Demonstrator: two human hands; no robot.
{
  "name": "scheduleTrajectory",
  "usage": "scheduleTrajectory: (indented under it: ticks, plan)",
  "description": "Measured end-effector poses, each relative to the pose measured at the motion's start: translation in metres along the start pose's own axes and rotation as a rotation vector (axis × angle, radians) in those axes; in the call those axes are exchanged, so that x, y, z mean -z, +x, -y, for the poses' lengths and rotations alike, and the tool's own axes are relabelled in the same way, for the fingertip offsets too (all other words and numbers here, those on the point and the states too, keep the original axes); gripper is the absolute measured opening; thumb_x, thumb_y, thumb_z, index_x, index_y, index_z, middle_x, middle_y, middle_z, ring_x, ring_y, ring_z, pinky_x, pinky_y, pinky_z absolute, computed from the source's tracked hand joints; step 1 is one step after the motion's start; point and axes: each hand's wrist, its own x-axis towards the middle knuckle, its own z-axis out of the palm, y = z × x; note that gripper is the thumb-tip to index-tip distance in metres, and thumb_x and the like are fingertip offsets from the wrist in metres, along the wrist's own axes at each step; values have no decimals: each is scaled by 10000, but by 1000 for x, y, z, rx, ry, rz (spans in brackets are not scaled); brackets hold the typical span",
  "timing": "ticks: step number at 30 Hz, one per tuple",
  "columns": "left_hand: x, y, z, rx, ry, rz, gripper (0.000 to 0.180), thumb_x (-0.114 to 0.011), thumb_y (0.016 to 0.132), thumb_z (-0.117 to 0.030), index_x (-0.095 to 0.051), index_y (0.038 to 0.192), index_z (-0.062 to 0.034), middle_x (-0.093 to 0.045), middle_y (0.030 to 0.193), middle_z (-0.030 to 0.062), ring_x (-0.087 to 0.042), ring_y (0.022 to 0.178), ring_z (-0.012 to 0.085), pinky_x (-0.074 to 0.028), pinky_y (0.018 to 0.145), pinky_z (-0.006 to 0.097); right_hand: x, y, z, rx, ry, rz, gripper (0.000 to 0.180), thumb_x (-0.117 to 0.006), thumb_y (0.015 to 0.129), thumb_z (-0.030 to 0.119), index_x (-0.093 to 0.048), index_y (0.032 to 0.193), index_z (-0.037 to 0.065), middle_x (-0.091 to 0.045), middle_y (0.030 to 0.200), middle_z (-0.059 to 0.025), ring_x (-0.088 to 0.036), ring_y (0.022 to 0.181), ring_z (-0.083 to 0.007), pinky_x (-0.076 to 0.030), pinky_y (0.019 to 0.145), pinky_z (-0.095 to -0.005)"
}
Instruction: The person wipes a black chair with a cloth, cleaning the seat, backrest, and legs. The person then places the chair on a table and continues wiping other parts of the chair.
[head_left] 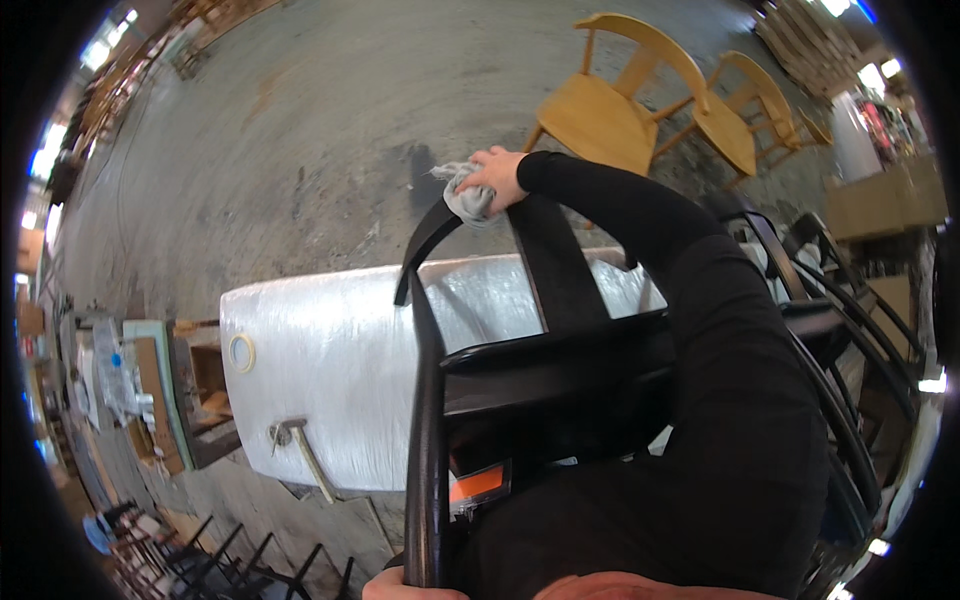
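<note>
A black wooden chair [560, 380] stands tilted in front of me, over a table wrapped in clear plastic film [320, 360]. My right hand [490, 185] is closed on a crumpled grey-white cloth [466, 200]. It presses the cloth on the chair's curved top rail, near where the wide back slat joins it. At the lower edge of the picture, my left hand [405, 588] grips the end of a chair leg [426, 480]; part of this hand is cut off. My right sleeve covers the chair's right side.
On the film lie a hammer [308, 455] and a tape roll [242, 353]. Light wooden chairs [600, 110] stand at the far right; other black chairs [850, 310] crowd the right side. Crates and a bottle [118, 365] are at left, with more dark chair frames [250, 565] below.
</note>
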Motion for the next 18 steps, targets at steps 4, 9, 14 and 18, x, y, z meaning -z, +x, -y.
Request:
scheduleTrajectory:
  ticks: [4,9,14,18]
  plan:
    - [6,5,1,-16,14,135,198,-562,792,-102,-588,634,16,-634,633,153,-654,552,261,-597,589,414,-30,-69,-67,-175,226,-108,665,-697,795,489,-484,1407,338,-431,1345,-221,-479,1217,-437,-420,1021,-485]
    - [10,12,-1,28,30,224,184,-577,799,-121,-595,683,21,-645,665,156,-673,610,265,-599,617,419,-109,-179,-100,-523,343,-75,852,-676,808,387,-233,1532,315,-414,1348,-272,-480,1233,-459,-428,1019,-478]
    - [4,10,1,-22,82,178,185,-588,794,-131,-589,672,7,-648,654,151,-667,594,251,-598,622,393,-112,-197,-103,-420,303,200,712,-680,804,238,-356,1429,134,-594,1219,-225,-610,1087,-436,-476,969,-469]
    - [-9,5,7,-85,148,2,168,-604,770,-117,-589,648,-3,-643,617,133,-655,550,219,-596,600,363,-72,-157,-59,-420,128,-125,735,-711,807,221,-370,1455,155,-526,1302,-199,-534,1186,-394,-465,975,-478]
